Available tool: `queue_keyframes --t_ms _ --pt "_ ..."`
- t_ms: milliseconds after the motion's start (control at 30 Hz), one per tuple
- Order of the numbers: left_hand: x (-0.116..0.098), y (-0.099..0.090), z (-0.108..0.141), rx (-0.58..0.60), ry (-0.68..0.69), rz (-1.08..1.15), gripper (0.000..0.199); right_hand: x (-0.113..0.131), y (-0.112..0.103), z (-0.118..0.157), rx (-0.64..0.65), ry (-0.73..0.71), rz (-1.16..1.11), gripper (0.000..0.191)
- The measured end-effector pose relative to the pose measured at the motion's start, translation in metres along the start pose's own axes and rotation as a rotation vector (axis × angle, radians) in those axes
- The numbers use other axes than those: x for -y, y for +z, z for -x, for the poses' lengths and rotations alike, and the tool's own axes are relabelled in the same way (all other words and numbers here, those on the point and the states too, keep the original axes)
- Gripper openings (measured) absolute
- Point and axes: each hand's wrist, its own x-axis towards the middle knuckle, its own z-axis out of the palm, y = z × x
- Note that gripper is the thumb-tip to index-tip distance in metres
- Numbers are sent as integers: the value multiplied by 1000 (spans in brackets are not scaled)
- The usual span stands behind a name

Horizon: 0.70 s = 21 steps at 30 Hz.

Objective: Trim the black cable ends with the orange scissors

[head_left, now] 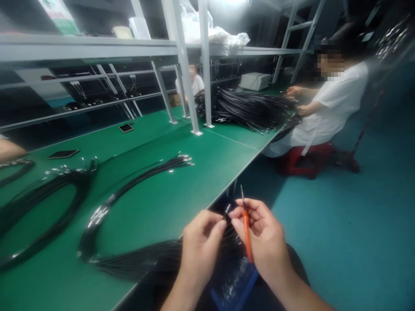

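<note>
Admittedly, much of what lies beneath our hands at the lower middle of the frame is dark and blurred. Our left hand (202, 244) has thumb and forefinger pinched together on one cable end (228, 209), its pale metallic tip poking up between both hands. Our right hand (266, 235) has its fingers curled around one orange-handled tool (247, 237), the thin shaft pointing upward; we cannot tell whether those fingertips also touch the cable end.

One long black cable bundle (139, 259) curves over the green table (207, 177) from the center left and passes partly hidden behind our left hand; its strands are too many for us to count. We see one looped bundle (79, 194) at the left, another loop (19, 168) cut off by the left edge, and one large heap of cables (246, 106) at the upper middle.

Two dark flat devices (63, 154) lie at the middle left. Below our hands, a blue container (251, 280) holds something shiny we cannot identify. On the shelf (97, 46), a plastic bag (223, 36) bulges with unclear contents. One co-worker (343, 101) sits at the upper right; a second (197, 84) is half hidden behind posts, and at the left edge a forearm (9, 149) is cut off.
</note>
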Motion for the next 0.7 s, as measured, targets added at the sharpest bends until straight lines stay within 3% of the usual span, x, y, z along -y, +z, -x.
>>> queue_keyframes --t_ms 67,167,233,367,700 --pt "0 -8 -5 58 -61 120 13 7 -13 -3 178 71 -9 40" --pt "-1 -18 -10 138 -103 263 16 14 -32 -8 586 265 -172 44" --pt "0 -22 -11 173 -108 341 16 16 -39 -10 739 405 -261 47" --pt "0 -25 -10 207 -93 419 14 8 -40 -10 831 544 -336 46" --pt "-5 -23 -6 227 -42 426 16 5 -35 -10 830 514 -409 38"
